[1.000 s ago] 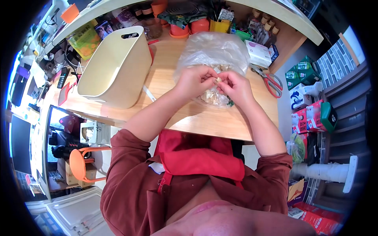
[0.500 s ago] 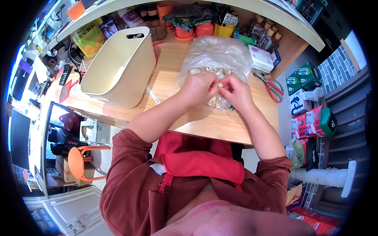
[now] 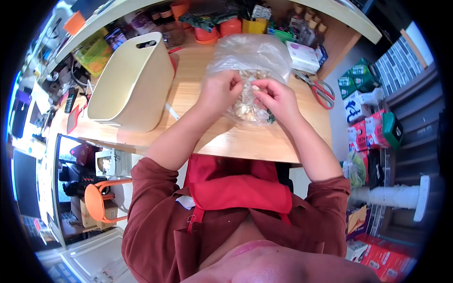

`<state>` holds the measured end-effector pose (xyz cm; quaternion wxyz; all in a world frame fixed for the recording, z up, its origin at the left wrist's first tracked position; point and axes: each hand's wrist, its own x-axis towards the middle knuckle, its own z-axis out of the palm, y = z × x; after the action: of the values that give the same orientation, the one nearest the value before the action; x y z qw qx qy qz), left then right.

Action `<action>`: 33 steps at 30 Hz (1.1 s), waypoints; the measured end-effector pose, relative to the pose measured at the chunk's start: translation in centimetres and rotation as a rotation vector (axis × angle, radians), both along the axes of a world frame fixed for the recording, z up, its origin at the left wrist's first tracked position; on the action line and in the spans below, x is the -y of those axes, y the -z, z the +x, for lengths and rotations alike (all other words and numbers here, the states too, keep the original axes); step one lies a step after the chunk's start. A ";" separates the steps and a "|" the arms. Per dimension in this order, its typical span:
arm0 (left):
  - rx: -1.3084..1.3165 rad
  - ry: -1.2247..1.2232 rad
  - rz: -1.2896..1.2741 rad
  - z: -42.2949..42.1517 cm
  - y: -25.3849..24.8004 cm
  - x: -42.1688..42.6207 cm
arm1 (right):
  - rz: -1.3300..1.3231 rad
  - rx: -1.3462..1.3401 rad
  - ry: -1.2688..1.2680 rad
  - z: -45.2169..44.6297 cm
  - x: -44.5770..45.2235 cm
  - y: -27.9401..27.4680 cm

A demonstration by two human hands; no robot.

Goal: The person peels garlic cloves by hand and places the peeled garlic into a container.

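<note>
A clear plastic bag (image 3: pixel 252 53) lies on the wooden desk, with a heap of pale pieces that look like garlic cloves and skins (image 3: pixel 246 111) at its near side. Over the left of the heap, my left hand (image 3: pixel 221 92) is closed with its fingers curled in. What it holds, if anything, is hidden. My right hand (image 3: pixel 277 96) is on the other side, thumb and forefinger pinching a small pale garlic clove (image 3: pixel 255 88). A short gap separates the two hands.
A cream plastic bin (image 3: pixel 160 87) stands at the left of the desk (image 3: pixel 264 144). Red-handled scissors (image 3: pixel 322 94) and a white box (image 3: pixel 302 57) lie to the right. Orange pots (image 3: pixel 206 35) and small corked bottles (image 3: pixel 309 30) line the back under a shelf.
My hands were together at the small pale clove; they have drawn apart, the left one to the left. The view has shifted slightly.
</note>
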<state>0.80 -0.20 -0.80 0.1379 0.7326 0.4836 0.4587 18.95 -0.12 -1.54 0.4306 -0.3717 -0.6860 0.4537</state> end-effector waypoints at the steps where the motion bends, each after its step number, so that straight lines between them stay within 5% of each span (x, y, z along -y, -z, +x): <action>1: -0.009 0.008 0.039 -0.1 0.5 -0.4 | -0.008 0.035 0.005 0.1 0.0 -0.1; 8: 0.005 0.075 0.062 -0.2 0.6 -0.7 | -0.061 -0.057 -0.007 -0.2 0.1 -0.1; 20: 0.483 0.374 -0.551 0.1 -0.8 0.1 | 0.205 0.100 0.034 -0.2 -0.3 0.7; 26: 0.530 0.414 -0.618 0.2 -0.8 0.2 | 0.491 0.263 0.090 0.0 -0.4 0.6; 33: 0.611 0.486 -0.632 0.0 -0.2 0.1 | 0.511 0.258 0.081 -0.2 -0.4 0.5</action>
<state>0.79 -0.34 -0.59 0.5912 0.5785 0.3518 0.4383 18.79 0.23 -2.04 0.4374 -0.3328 -0.8118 0.1974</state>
